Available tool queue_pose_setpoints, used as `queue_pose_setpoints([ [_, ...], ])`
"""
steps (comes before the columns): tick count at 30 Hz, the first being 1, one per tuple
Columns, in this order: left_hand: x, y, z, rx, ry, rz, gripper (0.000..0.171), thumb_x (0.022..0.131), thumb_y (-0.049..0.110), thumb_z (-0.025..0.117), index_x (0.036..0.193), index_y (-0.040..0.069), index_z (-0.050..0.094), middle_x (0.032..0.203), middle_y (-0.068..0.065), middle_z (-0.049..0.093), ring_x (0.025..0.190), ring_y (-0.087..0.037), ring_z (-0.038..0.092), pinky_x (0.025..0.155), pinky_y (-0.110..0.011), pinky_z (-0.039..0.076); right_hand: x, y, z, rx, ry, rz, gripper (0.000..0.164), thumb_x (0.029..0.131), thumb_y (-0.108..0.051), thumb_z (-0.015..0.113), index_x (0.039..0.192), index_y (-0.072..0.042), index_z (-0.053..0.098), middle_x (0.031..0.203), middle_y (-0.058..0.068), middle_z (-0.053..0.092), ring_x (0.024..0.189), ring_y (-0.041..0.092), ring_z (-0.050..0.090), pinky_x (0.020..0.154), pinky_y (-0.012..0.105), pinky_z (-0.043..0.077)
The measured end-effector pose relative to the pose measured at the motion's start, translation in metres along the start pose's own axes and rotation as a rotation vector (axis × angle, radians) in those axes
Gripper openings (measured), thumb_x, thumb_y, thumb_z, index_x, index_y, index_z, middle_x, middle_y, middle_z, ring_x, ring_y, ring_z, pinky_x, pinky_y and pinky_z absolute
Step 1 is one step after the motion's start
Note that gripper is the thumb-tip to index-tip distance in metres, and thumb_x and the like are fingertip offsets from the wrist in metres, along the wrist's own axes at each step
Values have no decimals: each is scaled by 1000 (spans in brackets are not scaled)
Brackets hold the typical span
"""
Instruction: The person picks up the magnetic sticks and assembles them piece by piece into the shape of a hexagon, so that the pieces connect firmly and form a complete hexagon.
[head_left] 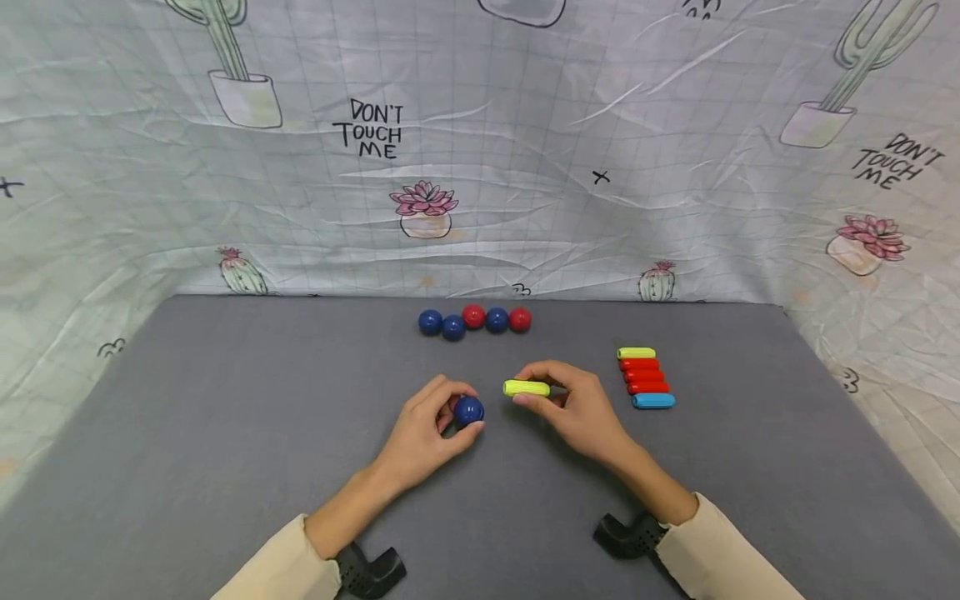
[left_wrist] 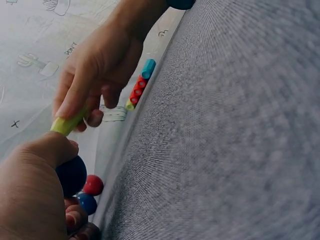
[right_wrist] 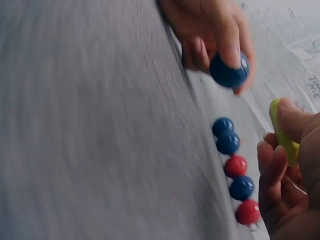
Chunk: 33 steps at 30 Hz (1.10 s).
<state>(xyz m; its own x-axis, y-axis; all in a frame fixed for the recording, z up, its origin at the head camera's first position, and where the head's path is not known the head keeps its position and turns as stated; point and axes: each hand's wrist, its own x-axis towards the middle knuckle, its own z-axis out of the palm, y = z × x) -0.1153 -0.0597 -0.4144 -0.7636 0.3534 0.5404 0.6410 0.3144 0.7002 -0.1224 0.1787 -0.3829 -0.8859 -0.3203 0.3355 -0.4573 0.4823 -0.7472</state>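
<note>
The blue ball (head_left: 469,410) is over the gray desk (head_left: 225,417), pinched between the left hand's (head_left: 426,432) thumb and fingers. Slightly farther out, the right hand (head_left: 573,408) pinches a yellow stick (head_left: 527,388), its long axis running sideways, free end pointing left. To the right lie five stacked sticks (head_left: 644,377), also sideways. Farthest off, five red and blue balls (head_left: 473,317) form a row.

Blue ball (head_left: 468,409); yellow-green stick (head_left: 526,388)
</note>
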Motion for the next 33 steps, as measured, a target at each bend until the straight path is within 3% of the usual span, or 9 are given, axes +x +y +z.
queue_pose_setpoints([
  [5, -1, -1, -1, 5, -1, -5, 29, 80, 14, 78, 104, 12, 62, 82, 6, 45, 61, -10, 41, 53, -21, 35, -2, -6, 12, 37, -15, 46, 20, 84, -18, 75, 103, -16, 68, 97, -5, 66, 79, 13, 56, 61, 27, 47],
  [15, -1, 1, 1, -2, -40, 6, 31, 79, 15, 80, 104, 12, 62, 82, 5, 45, 61, -10, 40, 53, -21, 36, -9, -41, 5, 35, -43, 43, 20, 81, -8, 76, 100, -6, 69, 94, 2, 67, 75, 11, 54, 59, 27, 48],
  [33, -3, 2, -1, 13, -100, -7, 33, 79, 17, 80, 105, 10, 61, 83, 7, 45, 59, -10, 42, 51, -20, 36, -10, -38, 10, 61, -73, -10, 21, 80, -6, 77, 99, -5, 69, 93, 4, 67, 69, 10, 52, 54, 26, 46],
])
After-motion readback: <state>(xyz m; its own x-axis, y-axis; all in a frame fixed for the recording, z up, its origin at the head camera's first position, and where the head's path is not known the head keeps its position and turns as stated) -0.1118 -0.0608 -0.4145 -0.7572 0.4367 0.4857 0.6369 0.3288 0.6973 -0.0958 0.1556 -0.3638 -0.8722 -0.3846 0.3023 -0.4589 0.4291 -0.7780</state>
